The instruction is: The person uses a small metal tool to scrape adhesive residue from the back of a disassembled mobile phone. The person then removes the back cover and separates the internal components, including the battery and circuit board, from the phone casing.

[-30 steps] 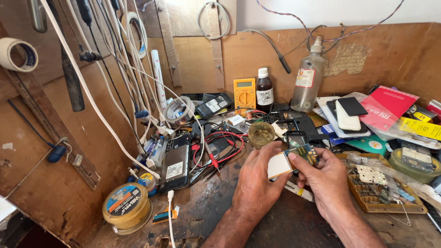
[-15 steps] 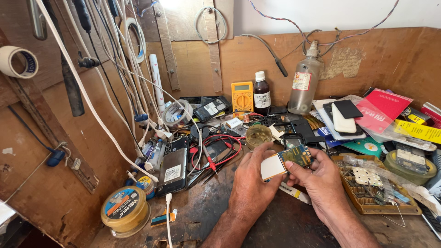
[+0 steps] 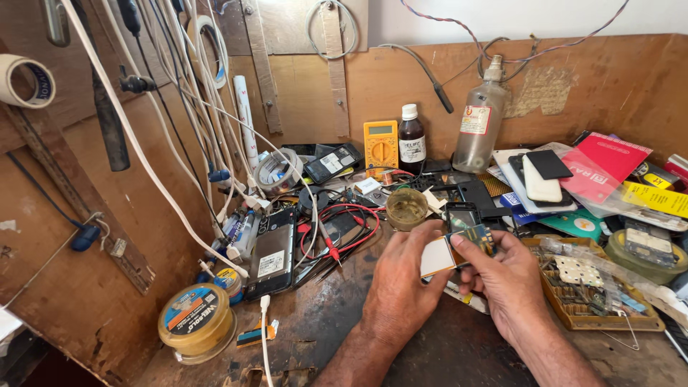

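Note:
Both of my hands meet over the dark, worn workbench [image 3: 337, 337]. My left hand [image 3: 405, 287] grips the left end of a small flat white part [image 3: 436, 258], probably a phone screen. My right hand [image 3: 502, 276] pinches a small circuit board [image 3: 479, 238] with gold and blue patches, attached to the white part's right end. A small phone body with a dark screen [image 3: 462, 215] lies just behind my fingers.
A small round tin [image 3: 406, 208] and red probe leads [image 3: 337, 233] lie behind my hands. A yellow multimeter [image 3: 381, 145], a brown bottle [image 3: 411, 140] and a clear bottle [image 3: 479, 122] stand at the back wall. A parts tray [image 3: 588, 290] sits right; a solder spool [image 3: 195, 321] left.
My hands with the white part and circuit board have shifted slightly left and lower in view. The grip on both pieces looks the same.

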